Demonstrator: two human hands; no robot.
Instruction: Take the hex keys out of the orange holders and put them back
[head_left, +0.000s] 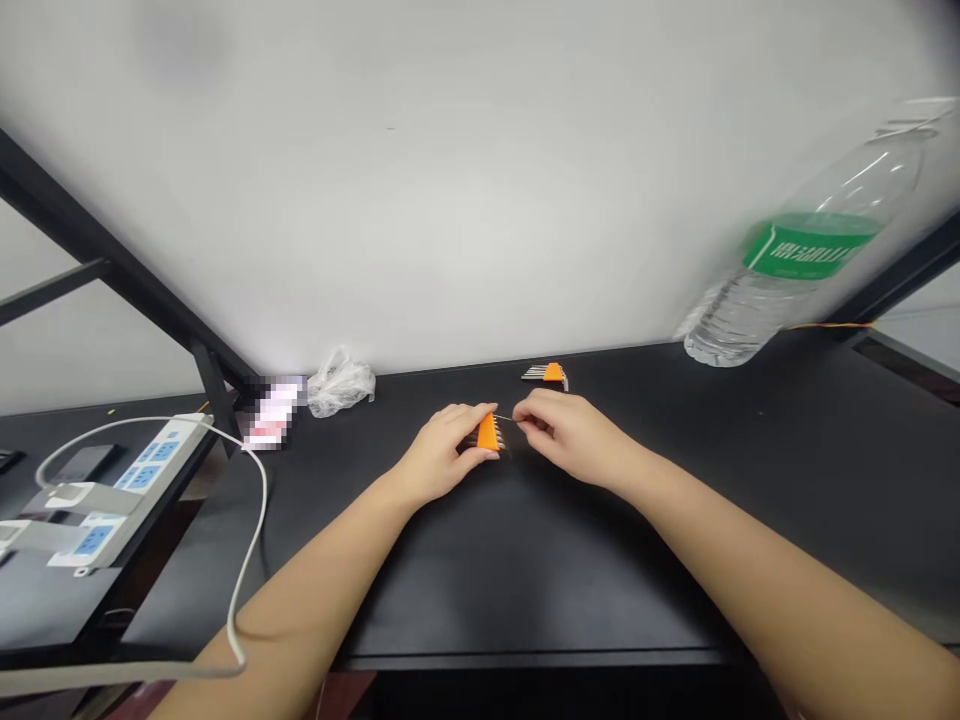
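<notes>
Over the middle of the black table, my left hand (448,450) grips an orange hex key holder (488,433) between thumb and fingers. Several metal keys stick out of the holder's right side. My right hand (562,430) is closed in a pinch on the end of a thin hex key (505,418) that reaches to the top of the holder. Whether that key's other end sits inside the holder I cannot tell. Just behind my right hand lies a second orange holder with hex keys (553,372), touched by neither hand.
A large clear bottle with a green label (814,245) stands at the back right by the wall. Crumpled clear plastic (341,383) lies at the back left. A white power strip (142,485) is on the left, and a white cable (262,490) loops near my left forearm.
</notes>
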